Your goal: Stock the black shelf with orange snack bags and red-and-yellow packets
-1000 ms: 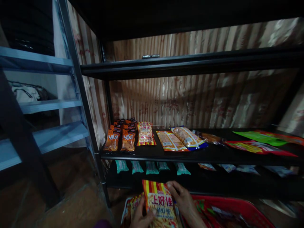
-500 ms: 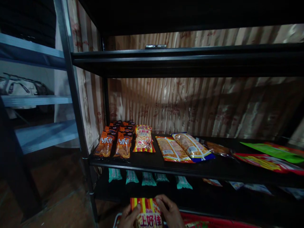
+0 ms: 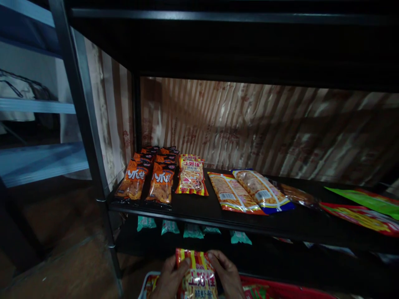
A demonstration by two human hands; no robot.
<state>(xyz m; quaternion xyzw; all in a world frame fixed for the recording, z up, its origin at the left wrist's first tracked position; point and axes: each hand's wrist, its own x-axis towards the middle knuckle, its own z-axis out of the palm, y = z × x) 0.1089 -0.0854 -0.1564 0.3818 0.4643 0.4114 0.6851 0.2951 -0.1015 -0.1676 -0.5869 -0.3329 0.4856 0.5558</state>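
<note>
A red-and-yellow striped snack bag (image 3: 201, 278) is held upright between my two hands at the bottom of the view. My left hand (image 3: 171, 277) grips its left edge, thumb across the front. On the upper right edge, my right hand (image 3: 227, 275) pinches the bag. Above and beyond, on the black shelf (image 3: 190, 207), stands a matching striped snack bag (image 3: 191, 176), with another behind it. To its left, orange-and-black snack bags (image 3: 161, 182) stand in two rows. Two flat snack packets (image 3: 233, 193) lie to the right.
Teal packets (image 3: 193, 231) sit on the lower shelf. A brown packet (image 3: 296, 194), a green packet (image 3: 364, 197) and a red-and-yellow packet (image 3: 361, 216) lie farther right. Below are a white-rimmed basket (image 3: 144, 286) and a red container edge (image 3: 289, 287). A metal post (image 3: 84, 112) rises at left.
My view has tilted down and come closer to the shelf. The striped bag stays in both hands and shows slightly higher, with more of its front visible.
</note>
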